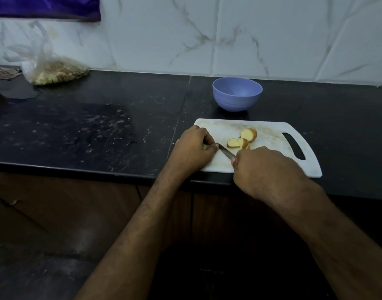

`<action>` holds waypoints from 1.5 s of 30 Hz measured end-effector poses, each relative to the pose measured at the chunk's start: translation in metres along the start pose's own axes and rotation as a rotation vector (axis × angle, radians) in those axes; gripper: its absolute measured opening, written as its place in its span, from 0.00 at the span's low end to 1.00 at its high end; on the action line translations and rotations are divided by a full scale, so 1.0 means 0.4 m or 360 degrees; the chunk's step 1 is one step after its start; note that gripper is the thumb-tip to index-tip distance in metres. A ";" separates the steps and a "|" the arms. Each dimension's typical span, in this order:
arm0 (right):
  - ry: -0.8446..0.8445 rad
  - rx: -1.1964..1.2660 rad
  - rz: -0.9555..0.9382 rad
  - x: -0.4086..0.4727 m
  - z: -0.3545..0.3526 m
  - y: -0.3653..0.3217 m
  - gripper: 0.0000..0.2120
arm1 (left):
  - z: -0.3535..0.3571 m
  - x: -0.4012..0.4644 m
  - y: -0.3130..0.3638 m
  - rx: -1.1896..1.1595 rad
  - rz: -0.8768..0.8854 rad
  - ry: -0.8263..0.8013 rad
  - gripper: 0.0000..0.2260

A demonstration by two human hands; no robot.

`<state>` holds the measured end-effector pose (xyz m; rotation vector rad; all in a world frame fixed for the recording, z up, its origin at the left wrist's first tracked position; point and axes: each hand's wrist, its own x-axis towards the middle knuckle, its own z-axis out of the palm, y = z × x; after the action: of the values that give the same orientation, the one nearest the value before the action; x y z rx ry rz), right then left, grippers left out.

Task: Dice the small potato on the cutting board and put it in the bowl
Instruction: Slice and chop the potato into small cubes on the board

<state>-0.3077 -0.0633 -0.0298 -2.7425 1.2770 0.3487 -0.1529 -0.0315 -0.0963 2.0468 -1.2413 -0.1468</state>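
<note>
A: What do the fingers hold?
B: The right hand is closed round a knife. The left hand is curled over a potato bit at the blade tip.
A: The rest?
B: 3 potato pieces lie on the cutting board; the bowl stands behind on the dark surface, a plastic bag far left.

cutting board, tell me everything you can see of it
The white plastic rectangular cutting board lies flat at the front edge of the black stone counter, its slot handle to the right, its surface stained. Yellow potato pieces rest on it; the left hand and right hand work over it.
</note>
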 end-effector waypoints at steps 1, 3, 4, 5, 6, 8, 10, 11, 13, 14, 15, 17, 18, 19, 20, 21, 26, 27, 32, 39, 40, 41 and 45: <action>-0.0013 -0.0022 -0.0009 0.001 0.000 -0.001 0.16 | 0.000 -0.001 0.000 0.0002 0.0007 -0.0004 0.06; -0.0071 -0.0054 -0.0024 -0.001 -0.002 -0.002 0.16 | 0.000 -0.001 0.001 0.0000 0.0013 -0.0028 0.05; -0.0094 -0.0064 -0.0028 -0.002 -0.007 -0.002 0.16 | 0.001 -0.001 0.002 -0.0001 0.0009 -0.0038 0.05; -0.0117 -0.0070 -0.0034 -0.004 -0.012 -0.001 0.17 | 0.002 -0.001 0.002 0.0004 0.0004 -0.0043 0.04; -0.0143 -0.0077 -0.0041 -0.006 -0.019 0.002 0.17 | 0.002 -0.001 0.004 0.0013 0.0003 -0.0040 0.04; -0.0198 -0.0100 -0.0053 -0.012 -0.032 0.011 0.16 | 0.004 0.002 0.003 0.0030 -0.0009 -0.0012 0.05; -0.0241 -0.0120 -0.0052 -0.019 -0.039 0.023 0.15 | 0.006 0.003 0.003 0.0034 -0.0030 0.0022 0.06; -0.0242 -0.0120 -0.0054 -0.020 -0.039 0.028 0.14 | 0.006 0.003 0.003 0.0037 -0.0033 0.0034 0.06; -0.0206 -0.0101 -0.0063 -0.024 -0.031 0.042 0.12 | 0.006 0.002 0.002 0.0041 -0.0024 0.0035 0.04; -0.0166 -0.0088 -0.0068 -0.026 -0.026 0.049 0.12 | 0.005 0.002 0.002 0.0031 -0.0016 0.0031 0.03; -0.0119 -0.0067 -0.0068 -0.030 -0.022 0.057 0.13 | 0.004 0.002 0.000 0.0012 -0.0008 0.0025 0.02; -0.0039 0.0001 -0.0051 -0.041 -0.018 0.068 0.15 | 0.000 0.000 -0.002 -0.0021 0.0003 0.0009 0.02; -0.0004 0.0033 -0.0039 -0.046 -0.019 0.071 0.15 | -0.002 -0.001 -0.002 -0.0018 0.0007 0.0003 0.03; 0.0037 0.0055 -0.0030 -0.047 -0.017 0.072 0.16 | -0.002 -0.002 -0.001 -0.0004 0.0007 -0.0002 0.03; 0.0076 0.0065 -0.0030 -0.045 -0.015 0.071 0.16 | -0.002 -0.002 -0.001 0.0007 0.0002 -0.0004 0.02; 0.0103 0.0071 -0.0036 -0.042 -0.010 0.069 0.17 | -0.003 -0.003 0.001 0.0012 -0.0011 -0.0003 0.02; 0.0133 0.0104 -0.0088 -0.032 0.012 0.042 0.16 | -0.009 -0.005 0.006 0.0007 -0.0043 0.0061 0.00; 0.0121 0.0101 -0.0090 -0.032 0.015 0.037 0.16 | -0.007 -0.007 0.006 0.0012 -0.0050 0.0064 0.00; 0.0088 0.0091 -0.0071 -0.014 0.015 0.025 0.13 | 0.005 -0.002 0.003 0.0076 -0.0050 0.0134 0.04; 0.0110 0.0104 -0.0090 -0.012 0.020 0.039 0.15 | 0.008 0.004 -0.007 0.0037 -0.0037 0.0105 0.06; 0.0109 0.0109 -0.0092 -0.012 0.022 0.041 0.15 | 0.007 0.005 -0.008 0.0000 -0.0043 0.0096 0.06; 0.0113 0.0118 -0.0094 -0.012 0.023 0.043 0.15 | 0.007 0.004 -0.008 -0.0034 -0.0051 0.0092 0.06; 0.0192 0.0162 -0.0099 -0.017 0.026 0.059 0.16 | 0.005 0.001 -0.004 -0.0071 -0.0041 0.0097 0.08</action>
<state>-0.3318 -0.0717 -0.0382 -2.7462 1.1963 0.1115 -0.1527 -0.0324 -0.0988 2.0145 -1.1648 -0.1226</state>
